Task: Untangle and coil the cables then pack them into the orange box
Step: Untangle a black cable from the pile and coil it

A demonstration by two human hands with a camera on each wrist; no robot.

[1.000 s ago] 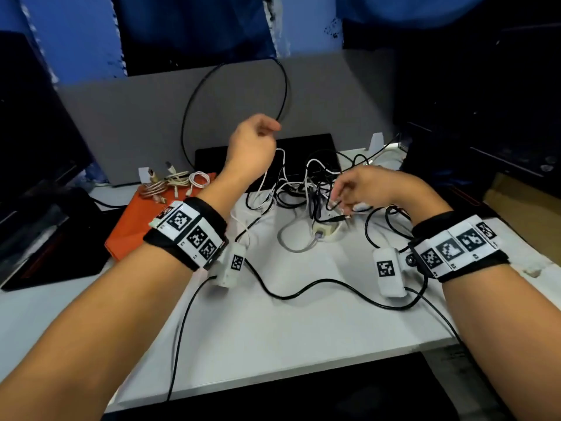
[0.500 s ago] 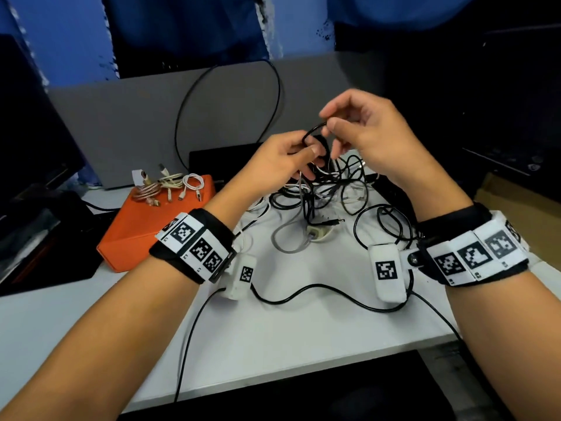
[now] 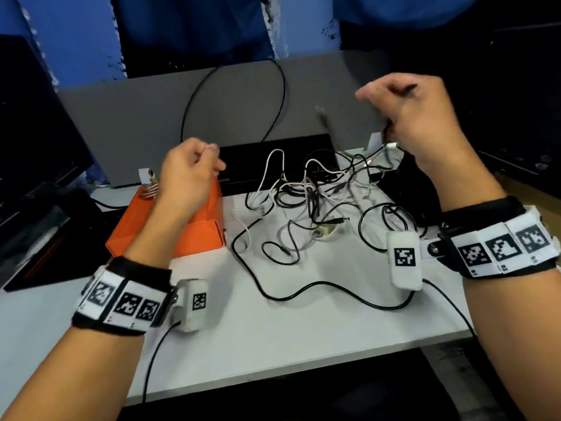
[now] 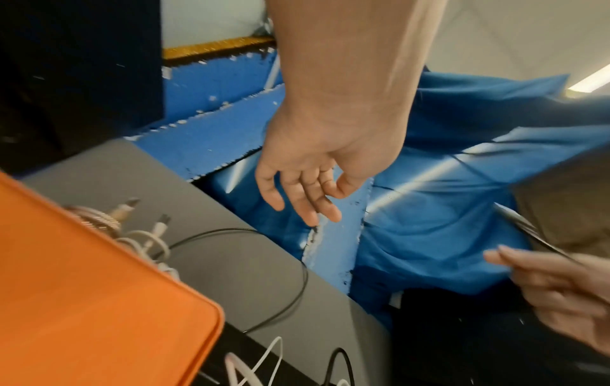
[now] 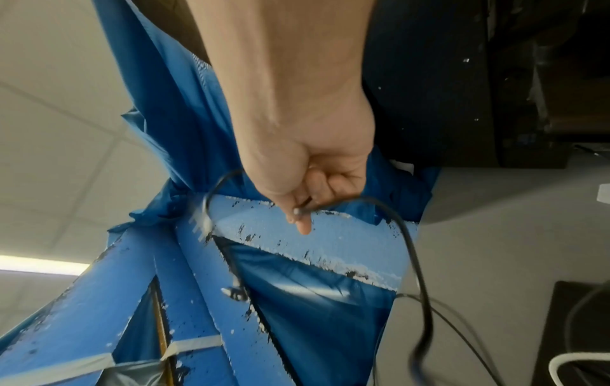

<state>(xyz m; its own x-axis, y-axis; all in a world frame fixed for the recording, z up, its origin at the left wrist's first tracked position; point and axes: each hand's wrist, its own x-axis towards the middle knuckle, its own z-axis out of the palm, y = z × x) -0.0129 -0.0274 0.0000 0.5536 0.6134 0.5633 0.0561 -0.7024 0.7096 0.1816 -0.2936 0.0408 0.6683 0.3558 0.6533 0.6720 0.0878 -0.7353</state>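
Black cable (image 5: 409, 250) is hanging from the right hand (image 3: 419, 117), which is raised above the back right of the table (image 3: 303, 323); thumb and curled fingers (image 5: 317, 188) are pinching it, and it is looping down toward the tangle (image 3: 306, 196). Its free plug end (image 3: 323, 117) is blurred and appears to be pointing up and left. Tangled black and white cables are lying across the middle of the table, running in no one direction. The box (image 3: 200, 238) is sitting left of the tangle, with coiled cables (image 4: 132, 229) lying on its top, plugs pointing away from the person. The left hand (image 3: 188, 177) is hovering over the box; the head view is showing its back only, while the left wrist view is showing relaxed, loosely spread fingers (image 4: 297, 193) gripping nothing. The right wrist view alone is showing the pinch. White tabletop is backed by a grey panel (image 3: 136, 117), with blue sheeting (image 4: 445, 209) behind it.
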